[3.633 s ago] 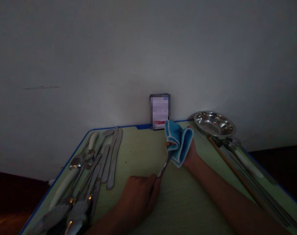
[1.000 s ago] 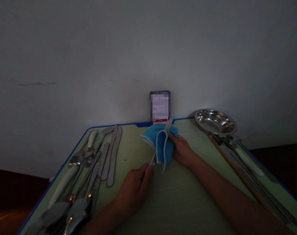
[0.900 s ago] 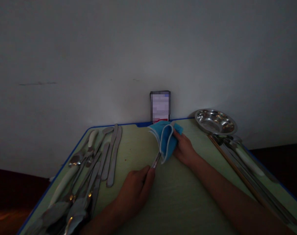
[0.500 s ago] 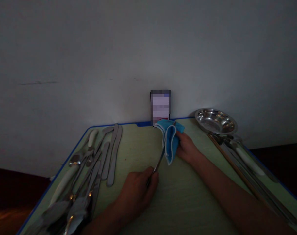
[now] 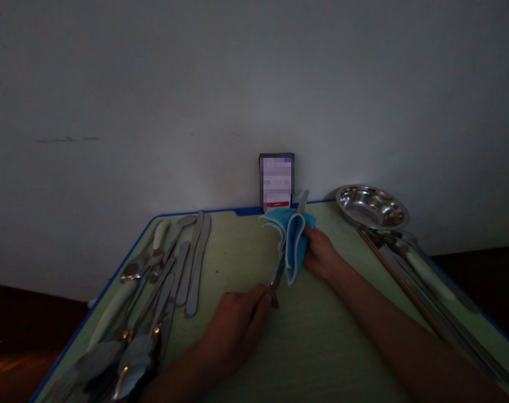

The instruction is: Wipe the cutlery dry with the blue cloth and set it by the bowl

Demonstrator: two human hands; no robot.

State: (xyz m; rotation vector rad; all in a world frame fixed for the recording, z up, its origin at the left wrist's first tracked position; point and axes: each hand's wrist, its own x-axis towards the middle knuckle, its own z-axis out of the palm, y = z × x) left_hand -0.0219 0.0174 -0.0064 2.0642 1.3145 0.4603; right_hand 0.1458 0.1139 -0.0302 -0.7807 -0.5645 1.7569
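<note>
A blue cloth with pale edging (image 5: 295,240) is folded around the middle of a metal table knife (image 5: 303,202). My right hand (image 5: 321,252) grips the cloth from the right, with some fingers hidden behind it. Lower down, my left hand (image 5: 241,319) pinches the near end of the knife between thumb and fingers. The knife slants up and away, and its flat, rounded far end sticks out above the cloth. Both hands are over the middle of the green tabletop (image 5: 233,257).
Several knives (image 5: 197,268), spoons (image 5: 131,272) and other cutlery lie along the left side. At the back right stands a shiny steel bowl (image 5: 372,207), with chopsticks (image 5: 401,280) and a white-handled utensil (image 5: 426,274) nearer. A phone (image 5: 277,179) leans against the wall behind.
The knife has slid farther up through the cloth, so more of its far end shows. My left hand has moved closer to the cloth; my right hand stays nearly in place.
</note>
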